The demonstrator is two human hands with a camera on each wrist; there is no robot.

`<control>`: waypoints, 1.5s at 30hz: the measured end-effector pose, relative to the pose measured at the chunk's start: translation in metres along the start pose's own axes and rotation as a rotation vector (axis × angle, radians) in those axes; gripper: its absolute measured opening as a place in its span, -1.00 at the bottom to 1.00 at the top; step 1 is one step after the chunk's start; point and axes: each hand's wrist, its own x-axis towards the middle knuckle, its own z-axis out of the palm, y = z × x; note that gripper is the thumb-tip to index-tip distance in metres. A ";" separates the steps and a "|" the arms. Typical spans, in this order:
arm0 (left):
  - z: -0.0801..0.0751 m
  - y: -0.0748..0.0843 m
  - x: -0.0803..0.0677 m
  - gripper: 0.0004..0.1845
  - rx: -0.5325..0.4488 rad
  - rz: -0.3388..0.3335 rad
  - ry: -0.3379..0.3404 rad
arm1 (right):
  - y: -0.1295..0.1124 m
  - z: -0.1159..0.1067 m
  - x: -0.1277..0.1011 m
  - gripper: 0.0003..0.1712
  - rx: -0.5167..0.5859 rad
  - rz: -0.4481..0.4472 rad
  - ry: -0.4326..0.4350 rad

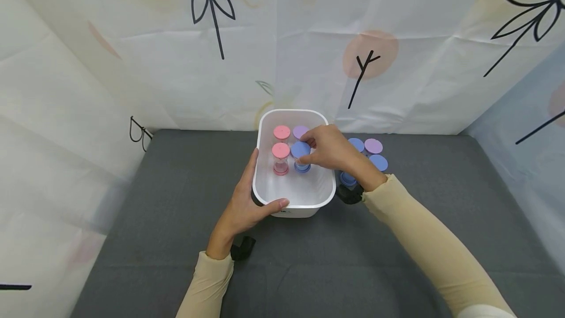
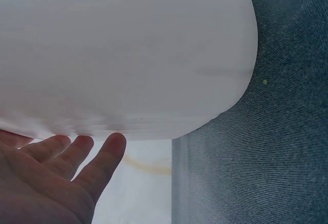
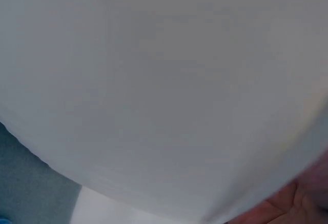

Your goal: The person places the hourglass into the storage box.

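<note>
My right hand reaches over the right rim of a white plastic bin and pinches a blue-capped sand timer inside it. That timer stands upright, with a clear middle and a blue base. Beside it is a pink sand timer, with another pink one behind. The purple-capped timer at the back is partly covered by my fingers. My left hand spans the bin's front left corner, thumb along the front rim. In the left wrist view, its extended fingers touch the outer wall.
To the right of the bin, several blue timers and a purple one stand on the dark grey tabletop, some hidden behind my right forearm. A white patterned cloth hangs along the table's back edge. The bin's wall fills most of the right wrist view.
</note>
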 end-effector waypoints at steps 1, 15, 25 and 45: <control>0.000 0.001 0.000 0.31 0.002 -0.003 0.000 | 0.000 0.000 0.001 -0.46 -0.012 -0.006 -0.002; 0.002 -0.002 0.001 0.31 0.002 0.001 -0.001 | 0.000 0.006 0.003 -0.59 -0.167 -0.030 -0.011; 0.001 -0.003 0.000 0.30 0.010 -0.011 -0.006 | -0.004 0.010 0.003 -0.64 -0.214 -0.032 -0.020; 0.000 -0.003 -0.001 0.30 0.019 -0.009 0.001 | -0.004 0.017 0.003 -0.45 -0.199 -0.002 0.038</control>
